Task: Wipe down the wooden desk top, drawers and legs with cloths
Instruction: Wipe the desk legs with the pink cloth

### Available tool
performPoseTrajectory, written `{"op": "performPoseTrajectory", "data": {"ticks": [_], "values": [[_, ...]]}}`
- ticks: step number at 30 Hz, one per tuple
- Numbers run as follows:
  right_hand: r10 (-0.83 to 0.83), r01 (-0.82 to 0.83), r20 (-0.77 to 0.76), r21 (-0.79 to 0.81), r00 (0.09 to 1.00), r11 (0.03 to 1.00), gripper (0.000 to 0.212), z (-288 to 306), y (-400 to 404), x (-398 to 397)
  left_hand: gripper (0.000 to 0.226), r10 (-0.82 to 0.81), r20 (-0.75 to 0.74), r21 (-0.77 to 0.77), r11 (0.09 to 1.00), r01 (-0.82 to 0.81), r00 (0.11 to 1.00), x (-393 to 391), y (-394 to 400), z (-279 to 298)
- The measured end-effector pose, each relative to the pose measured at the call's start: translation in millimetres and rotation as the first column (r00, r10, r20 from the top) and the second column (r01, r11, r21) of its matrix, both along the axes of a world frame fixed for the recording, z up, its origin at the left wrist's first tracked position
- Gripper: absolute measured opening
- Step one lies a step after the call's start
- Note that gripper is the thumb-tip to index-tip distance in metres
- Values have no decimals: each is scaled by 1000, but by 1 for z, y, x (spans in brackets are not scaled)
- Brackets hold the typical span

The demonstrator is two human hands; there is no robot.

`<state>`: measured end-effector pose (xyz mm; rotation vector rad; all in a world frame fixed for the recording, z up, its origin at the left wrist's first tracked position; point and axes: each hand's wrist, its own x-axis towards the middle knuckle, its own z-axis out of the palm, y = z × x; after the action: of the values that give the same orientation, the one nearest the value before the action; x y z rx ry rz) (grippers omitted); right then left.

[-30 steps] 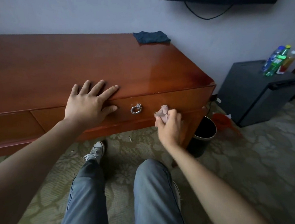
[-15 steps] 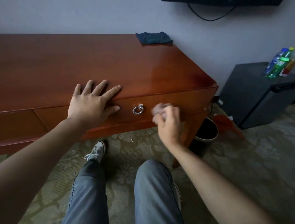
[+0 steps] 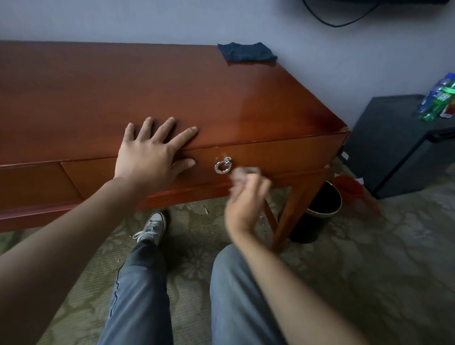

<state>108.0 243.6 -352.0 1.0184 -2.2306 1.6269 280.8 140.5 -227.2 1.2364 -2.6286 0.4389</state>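
A person's left hand (image 3: 149,156) lies flat on the counter (image 3: 79,102) edge while the right hand (image 3: 246,198), blurred, bunches a small soft cloth (image 3: 244,171) against the drawer front (image 3: 274,155), at four o'clock from its ring pull (image 3: 222,166).

Left hand (image 3: 151,156) lies flat, fingers spread, arm extended forward. Right hand (image 3: 246,198), motion-blurred, is raised with fingers curled, forearm angled up from lower right. Both knees bent below.
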Motion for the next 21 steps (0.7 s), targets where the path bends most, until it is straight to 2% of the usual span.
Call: {"op": "performPoseTrajectory", "data": {"ticks": [2, 5, 6, 8, 9, 11, 12, 14, 17, 19, 21], "values": [[198, -197, -4, 31, 980, 980, 19, 3, -3, 56, 73, -5, 0, -4, 1000, 5, 1000, 1, 0, 0], [292, -293, 32, 31, 956, 956, 21, 8, 2, 57, 73, -7, 9, -3, 1000, 7, 1000, 2, 0, 0], [270, -271, 40, 37, 962, 962, 19, 7, 8, 38, 73, -10, 6, 2, 1000, 10, 1000, 2, 0, 0], [101, -104, 132, 15, 986, 994, 11, 7, 19, -22, 73, -13, -4, -2, 1000, 13, 1000, 1, 0, 0], [-13, 13, 235, 2, 972, 1000, 11, 7, 22, -53, 73, -12, -5, -7, 1000, 12, 1000, 0, 0, 0], [-226, 210, 391, 83, 892, 974, 17, 3, 19, -91, 73, -14, 10, -3, 1000, 14, 1000, 0, -1, 0], [-277, 236, 398, 149, 875, 960, 20, 2, 13, -92, 73, -15, 12, 1, 1000, 15, 1000, -1, -1, 0], [-273, 218, 328, 194, 904, 956, 20, 2, -2, -54, 72, -16, 8, 16, 1000, 16, 1000, 0, -1, 0], [28, -74, 236, 187, 971, 980, 12, -17, -15, 46, 67, -21, -8, 57, 998, 21, 1000, 1, 1, 4], [269, -303, 211, 151, 940, 941, 10, -22, -14, 119, 66, -50, -61, 142, 988, 59, 997, 6, 6, 11], [369, -379, 90, 206, 925, 902, 12, -23, -19, 158, 63, -101, -171, 254, 956, 143, 980, 21, 7, 22]]}}
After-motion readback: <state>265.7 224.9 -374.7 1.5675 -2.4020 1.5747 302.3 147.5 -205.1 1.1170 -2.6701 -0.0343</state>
